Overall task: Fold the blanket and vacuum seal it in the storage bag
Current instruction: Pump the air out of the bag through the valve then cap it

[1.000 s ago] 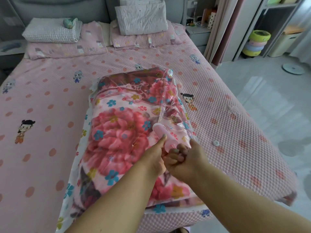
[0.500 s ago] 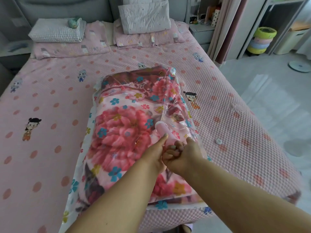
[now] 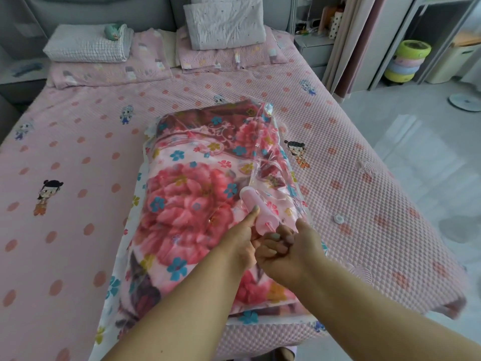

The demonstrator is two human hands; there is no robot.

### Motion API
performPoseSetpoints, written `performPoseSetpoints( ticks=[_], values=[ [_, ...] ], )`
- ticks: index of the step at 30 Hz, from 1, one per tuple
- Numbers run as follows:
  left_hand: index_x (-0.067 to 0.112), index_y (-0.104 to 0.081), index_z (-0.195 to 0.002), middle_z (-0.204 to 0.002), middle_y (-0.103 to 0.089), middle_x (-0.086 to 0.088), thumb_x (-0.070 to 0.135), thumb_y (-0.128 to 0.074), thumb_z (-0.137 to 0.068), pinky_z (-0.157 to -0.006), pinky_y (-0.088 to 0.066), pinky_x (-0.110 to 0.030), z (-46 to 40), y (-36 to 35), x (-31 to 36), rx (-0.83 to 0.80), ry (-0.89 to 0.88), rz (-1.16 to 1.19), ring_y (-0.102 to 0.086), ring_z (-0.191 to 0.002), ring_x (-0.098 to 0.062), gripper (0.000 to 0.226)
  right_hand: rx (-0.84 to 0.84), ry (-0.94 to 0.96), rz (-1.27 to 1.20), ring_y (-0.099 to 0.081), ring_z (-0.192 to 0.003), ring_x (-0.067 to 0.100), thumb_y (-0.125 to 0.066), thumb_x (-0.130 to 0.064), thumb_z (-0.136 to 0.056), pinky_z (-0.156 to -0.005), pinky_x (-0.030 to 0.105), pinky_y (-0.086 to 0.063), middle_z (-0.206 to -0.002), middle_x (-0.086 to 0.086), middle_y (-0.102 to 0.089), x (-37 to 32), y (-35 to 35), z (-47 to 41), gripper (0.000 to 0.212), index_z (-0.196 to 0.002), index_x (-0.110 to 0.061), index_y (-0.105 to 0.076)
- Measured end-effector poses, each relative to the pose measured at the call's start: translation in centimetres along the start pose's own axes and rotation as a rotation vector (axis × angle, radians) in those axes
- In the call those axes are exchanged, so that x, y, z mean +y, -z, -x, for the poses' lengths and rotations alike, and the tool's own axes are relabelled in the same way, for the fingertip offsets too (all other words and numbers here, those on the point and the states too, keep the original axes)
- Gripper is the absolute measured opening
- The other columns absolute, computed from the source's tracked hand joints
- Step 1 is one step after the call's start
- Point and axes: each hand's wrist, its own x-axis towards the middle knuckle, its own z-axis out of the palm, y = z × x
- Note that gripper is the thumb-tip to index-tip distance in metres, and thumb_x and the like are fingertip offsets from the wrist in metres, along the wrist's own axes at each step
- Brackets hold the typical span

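Observation:
The folded floral blanket (image 3: 187, 204) lies inside a clear storage bag (image 3: 270, 118) on the pink bed (image 3: 78, 152). A pink hand pump (image 3: 256, 207) rests on top of the bag, tilted toward me. My left hand (image 3: 243, 239) grips the pump's barrel, thumb along its side. My right hand (image 3: 289, 246) has its fingers curled round the pump's handle at the near end; a short piece of the thin rod shows between barrel and handle.
A small white round cap (image 3: 338, 219) lies on the bedspread right of the bag. Pillows (image 3: 88, 44) and folded covers sit at the headboard. The bed's right edge drops to a tiled floor (image 3: 416, 157) with a stack of coloured stools (image 3: 406, 61).
The handle has come a little out of the barrel toward me, showing the rod. My head has shifted, so the bed sits more to the right in view.

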Motion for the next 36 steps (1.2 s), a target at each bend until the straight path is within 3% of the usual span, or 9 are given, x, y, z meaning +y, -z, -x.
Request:
performPoseSetpoints(
  ticks=[4,7,11,17,21,24,29,33,36],
  values=[
    [-0.002,-0.059,-0.121,-0.083,-0.073,-0.015,0.04,-0.067,-0.086,-0.067,-0.06,-0.034,-0.5,0.5,0.0,0.058,-0.062,0.068,-0.072,-0.074,-0.023,0.054,-0.009,-0.037,-0.008,-0.019,-0.035,0.009,-0.035,-0.052,-0.096,-0.041,0.019,-0.02,-0.051,0.001,-0.029,0.1,1.1,2.8,0.067,-0.042,-0.013,-0.031],
    [0.0,-0.063,-0.089,-0.057,-0.066,-0.008,0.048,-0.061,-0.089,-0.041,-0.049,-0.018,-0.5,0.1,0.1,0.019,-0.015,0.023,-0.063,-0.043,-0.014,0.048,0.014,-0.018,-0.033,-0.021,-0.035,0.009,-0.03,-0.057,-0.097,-0.045,0.018,-0.02,-0.05,0.002,-0.032,-0.2,-0.6,0.2,0.07,-0.042,-0.013,-0.031],
    [0.001,-0.055,-0.071,-0.054,-0.059,-0.008,0.051,-0.052,-0.093,-0.034,-0.039,-0.011,-0.3,0.3,-0.1,-0.035,0.03,0.041,-0.054,-0.034,-0.011,0.054,0.052,0.002,-0.027,-0.023,-0.034,0.01,-0.028,-0.057,-0.098,-0.046,0.019,-0.02,-0.048,0.002,-0.033,0.2,-1.4,-2.4,0.069,-0.044,-0.013,-0.032],
    [-0.002,-0.061,-0.118,-0.074,-0.073,-0.013,0.039,-0.064,-0.088,-0.065,-0.058,-0.031,-0.5,0.7,-0.3,0.048,-0.066,0.091,-0.07,-0.076,-0.024,0.051,0.011,-0.072,-0.031,-0.02,-0.033,0.009,-0.035,-0.054,-0.096,-0.041,0.018,-0.021,-0.048,0.001,-0.031,0.3,0.8,2.6,0.069,-0.04,-0.013,-0.03],
    [-0.002,-0.06,-0.078,-0.054,-0.063,-0.009,0.046,-0.055,-0.093,-0.036,-0.043,-0.014,-0.1,-0.2,0.4,-0.033,0.002,0.063,-0.059,-0.038,-0.013,0.051,0.041,-0.001,-0.056,-0.023,-0.032,0.011,-0.029,-0.056,-0.097,-0.041,0.015,-0.023,-0.046,0.002,-0.032,-0.3,-1.7,-1.2,0.068,-0.044,-0.014,-0.031],
    [-0.001,-0.055,-0.074,-0.053,-0.059,-0.009,0.046,-0.054,-0.094,-0.031,-0.037,-0.01,0.2,0.1,0.5,-0.03,0.028,0.048,-0.053,-0.032,-0.012,0.051,0.045,0.009,-0.007,-0.023,-0.033,0.011,-0.029,-0.053,-0.098,-0.043,0.016,-0.021,-0.046,0.002,-0.031,0.1,-1.8,-2.1,0.066,-0.045,-0.014,-0.031],
    [0.0,-0.063,-0.108,-0.067,-0.072,-0.012,0.037,-0.064,-0.089,-0.078,-0.058,-0.035,-0.4,0.9,0.2,0.022,-0.057,0.072,-0.07,-0.074,-0.024,0.042,0.028,-0.042,0.014,-0.02,-0.033,0.01,-0.036,-0.052,-0.095,-0.04,0.017,-0.021,-0.049,0.001,-0.029,0.7,0.7,3.1,0.067,-0.041,-0.013,-0.03],
    [-0.001,-0.064,-0.097,-0.058,-0.066,-0.008,0.046,-0.061,-0.089,-0.039,-0.048,-0.017,-0.2,0.1,0.3,-0.007,0.002,0.049,-0.063,-0.044,-0.014,0.047,0.045,-0.001,-0.025,-0.021,-0.034,0.01,-0.03,-0.056,-0.097,-0.043,0.018,-0.021,-0.049,0.001,-0.031,0.0,-0.9,-0.2,0.068,-0.044,-0.014,-0.031],
    [0.0,-0.057,-0.077,-0.052,-0.061,-0.008,0.048,-0.056,-0.091,-0.03,-0.037,-0.012,0.3,0.1,0.2,-0.037,0.053,0.043,-0.053,-0.032,-0.011,0.051,0.085,0.018,-0.019,-0.023,-0.034,0.01,-0.027,-0.057,-0.098,-0.047,0.019,-0.019,-0.047,0.001,-0.031,0.0,-1.5,-2.4,0.07,-0.044,-0.014,-0.031]
  ],
)
